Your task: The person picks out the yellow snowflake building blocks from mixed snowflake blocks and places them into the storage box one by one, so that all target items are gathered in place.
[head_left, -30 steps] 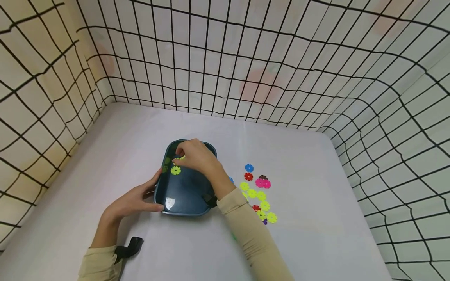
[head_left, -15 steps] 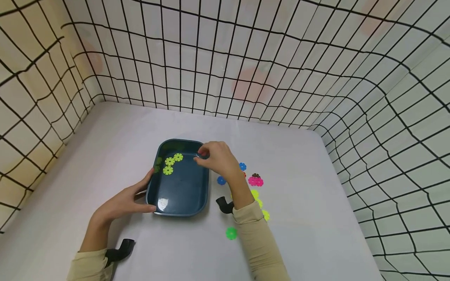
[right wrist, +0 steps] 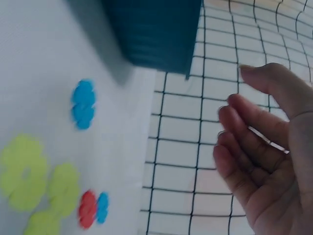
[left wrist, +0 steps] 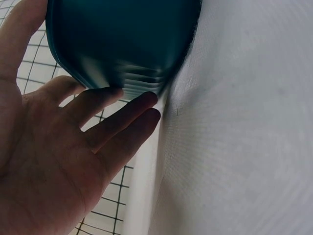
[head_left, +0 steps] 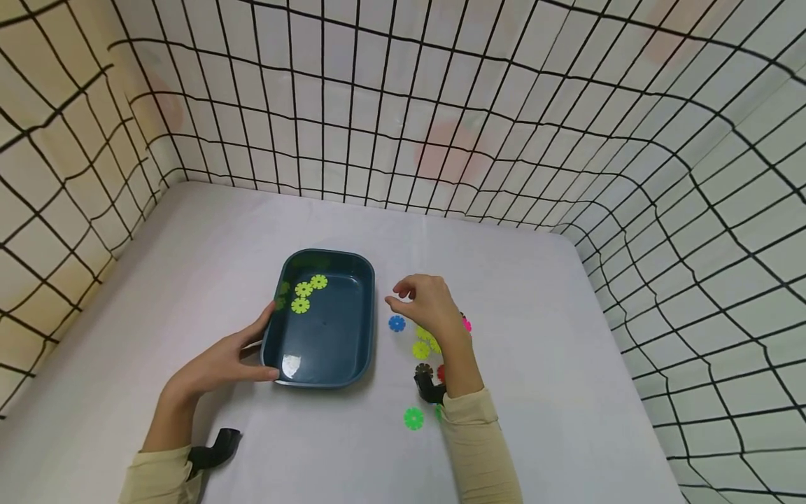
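Note:
A dark blue tray (head_left: pixel 324 343) holds three yellow-green flower discs (head_left: pixel 301 305) towards its upper left. My left hand (head_left: pixel 217 364) spreads along the tray's left side, the thumb at the near corner; in the left wrist view, nearly straight fingers of this hand (left wrist: pixel 58 147) touch the tray wall (left wrist: pixel 117 29). Right of the tray, my right hand (head_left: pixel 428 304) hovers over loose discs, fingers relaxed and apart from the thumb. No disc shows in this hand (right wrist: pixel 269 147) in the right wrist view. A blue disc (head_left: pixel 397 323) lies just below its fingertips; the hand and forearm hide other discs.
Yellow-green discs (head_left: pixel 421 350), a green disc (head_left: pixel 413 418) and a pink one (head_left: pixel 467 324) lie around my right forearm on the white surface. Black mounts (head_left: pixel 217 449) sit at both wrists. Black wire grid (head_left: pixel 352 140) walls the back and sides.
My right hand has moved right, out of the tray and over the loose discs, uncovering the discs inside. My left hand stays at the tray's left side. The head view has shifted slightly.

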Motion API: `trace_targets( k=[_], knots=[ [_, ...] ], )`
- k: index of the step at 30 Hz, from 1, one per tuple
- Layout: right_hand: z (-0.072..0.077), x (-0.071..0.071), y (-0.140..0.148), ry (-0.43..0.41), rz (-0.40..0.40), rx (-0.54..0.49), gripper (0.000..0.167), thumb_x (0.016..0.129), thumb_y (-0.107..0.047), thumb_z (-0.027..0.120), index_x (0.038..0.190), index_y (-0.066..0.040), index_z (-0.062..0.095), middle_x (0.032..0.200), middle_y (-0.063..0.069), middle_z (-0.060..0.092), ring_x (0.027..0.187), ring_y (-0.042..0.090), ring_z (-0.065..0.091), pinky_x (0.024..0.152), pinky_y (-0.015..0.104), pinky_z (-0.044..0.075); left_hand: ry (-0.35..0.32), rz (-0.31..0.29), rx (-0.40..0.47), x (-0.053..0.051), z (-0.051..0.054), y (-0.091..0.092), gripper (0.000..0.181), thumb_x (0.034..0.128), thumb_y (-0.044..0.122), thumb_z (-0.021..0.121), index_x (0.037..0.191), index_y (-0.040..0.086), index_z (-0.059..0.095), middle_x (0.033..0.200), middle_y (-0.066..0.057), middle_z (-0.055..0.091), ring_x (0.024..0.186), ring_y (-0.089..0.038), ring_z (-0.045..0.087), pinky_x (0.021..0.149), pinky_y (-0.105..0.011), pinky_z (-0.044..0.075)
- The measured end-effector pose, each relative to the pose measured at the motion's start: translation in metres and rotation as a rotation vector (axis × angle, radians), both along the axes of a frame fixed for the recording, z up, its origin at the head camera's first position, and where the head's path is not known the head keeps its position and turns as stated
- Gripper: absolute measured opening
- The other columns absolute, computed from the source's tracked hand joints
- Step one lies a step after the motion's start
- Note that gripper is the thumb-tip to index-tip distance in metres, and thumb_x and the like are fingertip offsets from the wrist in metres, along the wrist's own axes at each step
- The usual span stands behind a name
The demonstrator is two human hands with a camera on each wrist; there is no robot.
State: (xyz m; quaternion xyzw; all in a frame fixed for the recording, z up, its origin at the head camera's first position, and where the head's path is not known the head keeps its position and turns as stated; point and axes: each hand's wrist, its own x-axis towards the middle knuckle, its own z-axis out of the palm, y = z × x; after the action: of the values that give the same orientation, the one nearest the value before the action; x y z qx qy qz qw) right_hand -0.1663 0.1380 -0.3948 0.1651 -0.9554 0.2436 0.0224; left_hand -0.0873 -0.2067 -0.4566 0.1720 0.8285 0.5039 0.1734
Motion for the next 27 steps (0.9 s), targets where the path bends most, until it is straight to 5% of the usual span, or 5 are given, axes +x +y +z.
trace_targets(
  k=[7,20,27],
  knots=[
    [-0.014,0.012,0.024,0.024,-0.031,-0.041,0.019,0.086,-0.026,0.074,0.093,-0.008,0.075,0.086,0.005,0.072,0.075,0.016,0.057,0.068,0.027,0.052,0.036,-0.003,-0.013,-0.001,0.0,-0.001,0.111,0.08,0.03,0.08,0.158,0.018,0.002,0.162,-0.022,0.014,0.138,-0.05,0.037,0.107,-0.059,0.037],
    [-0.05,0.019,0.056,-0.169,-0.172,-0.039,0.028,0.083,-0.027,0.077,0.102,-0.007,0.074,0.099,0.008,0.07,0.091,0.022,0.062,0.082,0.035,0.058,-0.023,0.038,0.049,0.002,0.002,-0.001,0.107,0.0774,0.025,0.082,0.156,0.016,0.011,0.157,-0.03,0.02,0.135,-0.057,0.036,0.103,-0.066,0.038],
    [-0.06,0.017,0.062,-0.204,-0.164,0.028,0.032,0.081,-0.026,0.08,0.104,-0.006,0.073,0.096,0.005,0.069,0.09,0.02,0.059,0.086,0.036,0.056,-0.042,0.042,0.089,0.001,0.0,0.0,0.103,0.0774,0.02,0.082,0.153,0.014,0.013,0.156,-0.033,0.022,0.134,-0.06,0.034,0.102,-0.069,0.037]
  ],
)
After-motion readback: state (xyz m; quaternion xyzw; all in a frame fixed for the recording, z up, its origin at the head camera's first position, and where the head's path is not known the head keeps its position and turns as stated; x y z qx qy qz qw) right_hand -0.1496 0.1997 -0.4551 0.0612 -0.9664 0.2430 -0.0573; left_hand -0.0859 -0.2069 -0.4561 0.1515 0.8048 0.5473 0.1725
